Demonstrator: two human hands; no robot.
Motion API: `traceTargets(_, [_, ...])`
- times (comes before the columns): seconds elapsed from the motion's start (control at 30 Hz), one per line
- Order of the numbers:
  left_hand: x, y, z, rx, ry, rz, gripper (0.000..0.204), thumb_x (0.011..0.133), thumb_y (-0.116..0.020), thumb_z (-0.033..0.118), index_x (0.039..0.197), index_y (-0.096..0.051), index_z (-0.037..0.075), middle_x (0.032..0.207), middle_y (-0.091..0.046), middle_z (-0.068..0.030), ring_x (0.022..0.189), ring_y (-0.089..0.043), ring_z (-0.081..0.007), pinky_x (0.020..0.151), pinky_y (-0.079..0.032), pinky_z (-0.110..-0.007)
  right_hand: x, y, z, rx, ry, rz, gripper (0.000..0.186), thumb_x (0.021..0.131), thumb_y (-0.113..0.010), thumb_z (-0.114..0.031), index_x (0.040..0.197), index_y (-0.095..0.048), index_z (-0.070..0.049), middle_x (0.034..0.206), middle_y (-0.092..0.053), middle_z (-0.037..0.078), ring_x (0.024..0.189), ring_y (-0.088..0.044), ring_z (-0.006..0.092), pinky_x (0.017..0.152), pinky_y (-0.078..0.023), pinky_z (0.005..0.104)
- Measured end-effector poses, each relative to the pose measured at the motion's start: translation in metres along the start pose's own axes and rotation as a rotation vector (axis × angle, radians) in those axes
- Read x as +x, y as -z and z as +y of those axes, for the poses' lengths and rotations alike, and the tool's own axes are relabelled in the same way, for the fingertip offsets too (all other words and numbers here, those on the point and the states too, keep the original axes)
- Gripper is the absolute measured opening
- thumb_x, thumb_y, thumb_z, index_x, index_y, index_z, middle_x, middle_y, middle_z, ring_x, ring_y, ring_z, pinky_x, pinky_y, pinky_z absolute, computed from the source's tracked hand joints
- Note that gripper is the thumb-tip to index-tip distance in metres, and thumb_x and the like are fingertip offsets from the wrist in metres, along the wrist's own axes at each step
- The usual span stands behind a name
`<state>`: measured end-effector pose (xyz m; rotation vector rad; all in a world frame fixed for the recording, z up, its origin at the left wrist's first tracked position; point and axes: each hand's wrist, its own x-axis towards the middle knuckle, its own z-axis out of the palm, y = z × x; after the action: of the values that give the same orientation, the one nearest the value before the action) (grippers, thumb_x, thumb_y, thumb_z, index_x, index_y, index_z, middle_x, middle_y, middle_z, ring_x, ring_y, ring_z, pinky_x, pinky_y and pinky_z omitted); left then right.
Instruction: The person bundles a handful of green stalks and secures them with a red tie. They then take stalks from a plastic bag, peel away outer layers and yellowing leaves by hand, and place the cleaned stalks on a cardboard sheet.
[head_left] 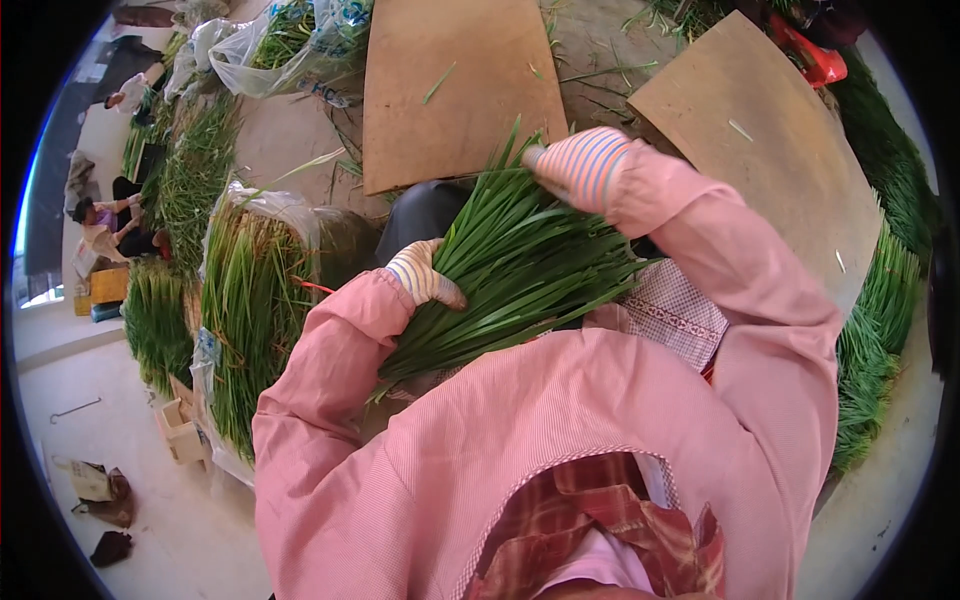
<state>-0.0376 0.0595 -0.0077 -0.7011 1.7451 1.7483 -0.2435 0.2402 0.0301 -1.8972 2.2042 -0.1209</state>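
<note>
A bunch of long, narrow green leaves point(525, 255) lies across my lap at a slant. My left hand point(420, 275), in a striped glove, grips the bunch at its left side, thumb over the leaves. Toward the upper right of the bunch, my right hand point(580, 170), gloved the same way, has its fingers closed among the upper leaves; its fingertips are slightly blurred and what they pinch is unclear. Both forearms are in pink sleeves. Part of a checked cloth point(680, 320) shows beneath the leaves on the right.
Two brown boards point(455, 105) point(760, 160) lie ahead and right. Upright bundles in plastic point(250, 320) stand left, near a small wooden crate point(180, 430). Green piles point(870, 350) line the right. Bagged greens point(285, 40) and a red object point(815, 55) sit farther off. Two co-workers point(110, 230) point(130, 95) are far left.
</note>
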Motion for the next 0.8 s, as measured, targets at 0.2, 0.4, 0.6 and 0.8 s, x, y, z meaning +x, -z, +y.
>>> traceTargets(0.2, [-0.014, 0.012, -0.005, -0.046, -0.116, -0.051, 0.067, 0.047, -0.067, -0.01, 0.112, -0.052, 0.003, 0.101, -0.06, -0.0049, 0.093, -0.054, -0.0158, 0.085, -0.041, -0.032, -0.015, -0.007, 0.061, 0.262, -0.52, 0.417, 0.024, 0.079, -0.053, -0.017, 0.097, -0.056, -0.002, 0.09, -0.059, 0.02, 0.082, -0.057, 0.0327, 0.071, -0.045, 0.0351])
traceTargets(0.4, [-0.023, 0.054, -0.021, -0.119, -0.241, -0.124, 0.062, 0.054, -0.064, 0.007, 0.113, -0.049, 0.0, 0.107, -0.056, -0.0102, 0.098, -0.054, -0.0231, 0.088, -0.04, -0.035, -0.067, -0.025, 0.087, 0.749, -0.473, 0.744, 0.028, 0.08, -0.052, -0.008, 0.108, -0.051, -0.004, 0.089, -0.06, 0.015, 0.086, -0.057, 0.0237, 0.077, -0.043, 0.0295])
traceTargets(0.6, [-0.031, 0.075, -0.048, -0.554, -0.152, -0.115, 0.06, 0.057, -0.065, 0.004, 0.113, -0.047, -0.002, 0.103, -0.057, -0.0143, 0.089, -0.058, -0.0291, 0.079, -0.048, -0.04, -0.084, -0.055, 0.058, 0.516, -0.491, 0.5, 0.026, 0.081, -0.051, -0.004, 0.106, -0.052, -0.004, 0.086, -0.058, 0.009, 0.079, -0.054, 0.0153, 0.073, -0.043, 0.0247])
traceTargets(0.8, [-0.026, 0.087, -0.056, -0.415, -0.145, -0.111, 0.06, 0.057, -0.066, 0.004, 0.114, -0.047, -0.001, 0.104, -0.057, -0.0135, 0.09, -0.058, -0.0273, 0.079, -0.047, -0.038, -0.071, -0.011, 0.018, 0.78, -0.173, 0.702, 0.032, 0.08, -0.048, -0.002, 0.112, -0.049, -0.006, 0.075, -0.055, 0.006, 0.069, -0.052, 0.0139, 0.064, -0.043, 0.025])
